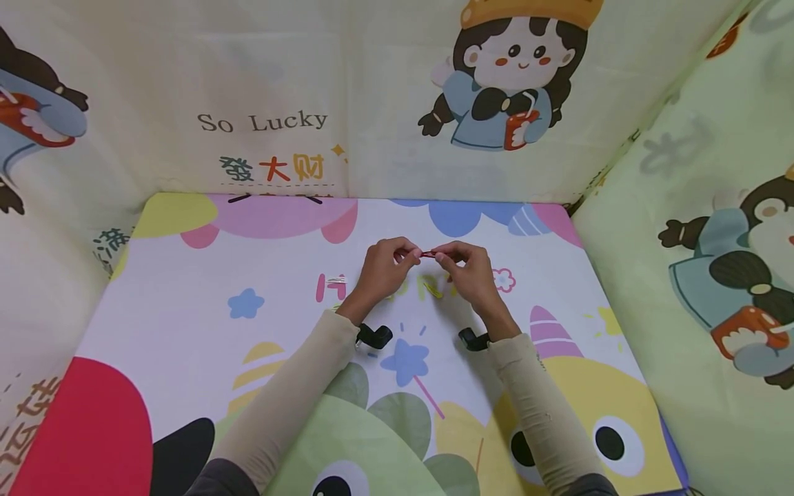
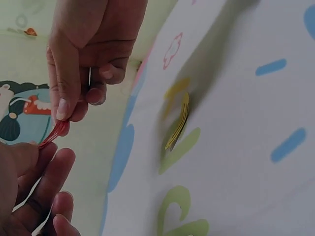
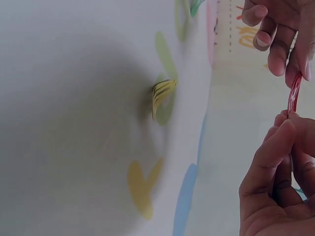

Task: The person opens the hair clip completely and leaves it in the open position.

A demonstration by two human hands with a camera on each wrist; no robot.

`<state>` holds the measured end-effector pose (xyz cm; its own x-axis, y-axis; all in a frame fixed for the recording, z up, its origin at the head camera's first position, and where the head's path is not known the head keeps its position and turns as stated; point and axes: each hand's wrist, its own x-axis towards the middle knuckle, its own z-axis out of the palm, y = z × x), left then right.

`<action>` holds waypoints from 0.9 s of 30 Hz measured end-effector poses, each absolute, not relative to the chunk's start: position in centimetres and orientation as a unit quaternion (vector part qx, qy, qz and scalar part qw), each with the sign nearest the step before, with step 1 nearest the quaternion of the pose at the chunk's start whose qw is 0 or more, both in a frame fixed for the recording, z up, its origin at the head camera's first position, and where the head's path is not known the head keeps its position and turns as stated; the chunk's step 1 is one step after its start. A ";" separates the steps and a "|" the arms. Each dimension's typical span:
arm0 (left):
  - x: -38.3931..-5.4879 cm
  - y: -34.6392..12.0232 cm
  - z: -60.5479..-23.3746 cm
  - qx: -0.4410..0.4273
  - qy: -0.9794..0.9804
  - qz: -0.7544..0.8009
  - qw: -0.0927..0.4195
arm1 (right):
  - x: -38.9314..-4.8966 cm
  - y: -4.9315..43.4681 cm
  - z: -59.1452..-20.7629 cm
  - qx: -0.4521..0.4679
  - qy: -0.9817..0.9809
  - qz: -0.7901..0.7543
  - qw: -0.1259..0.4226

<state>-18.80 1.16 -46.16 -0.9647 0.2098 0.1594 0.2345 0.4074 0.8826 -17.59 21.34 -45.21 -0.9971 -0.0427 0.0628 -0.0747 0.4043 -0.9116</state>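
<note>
Both grips are closed here: the left hand point(image 1: 384, 272) and right hand point(image 1: 469, 272) each have thumb and finger pinched on one end of a thin red strip point(image 1: 428, 254), so it's basically slung between them. It's up off the tabletop point(image 1: 186, 310), near the middle, toward the far side. Long axis runs left to right across the person, pretty much level in the head view, with a slight bow in the left wrist view. The fingertips cover the ends, so I honestly can't tell you which is the front, or if it even has one. My read is that the step in hand is two-handed fiddling, maybe straightening or bending it; whatever's next, I'd say it calls for firm pinches and small finger moves, since the thing looks slim and easy to drop. Below the hands, a bit closer to the person, there's a yellow piece point(image 1: 433, 289) lying slantwise on the tabletop, not touched by either hand. Off past the left hand there's a small white piece point(image 1: 337, 280), too tiny to make out.
</note>
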 end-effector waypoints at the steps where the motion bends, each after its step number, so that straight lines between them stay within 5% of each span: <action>1: -18.8 1.2 -46.1 -0.132 -0.838 -0.529 0.011 | -17.6 21.3 -45.2 0.036 -0.837 0.546 0.014; 27: -18.3 1.2 -45.8 -0.134 -0.804 -0.578 0.018 | -17.6 20.7 -44.9 0.003 -0.794 0.607 0.028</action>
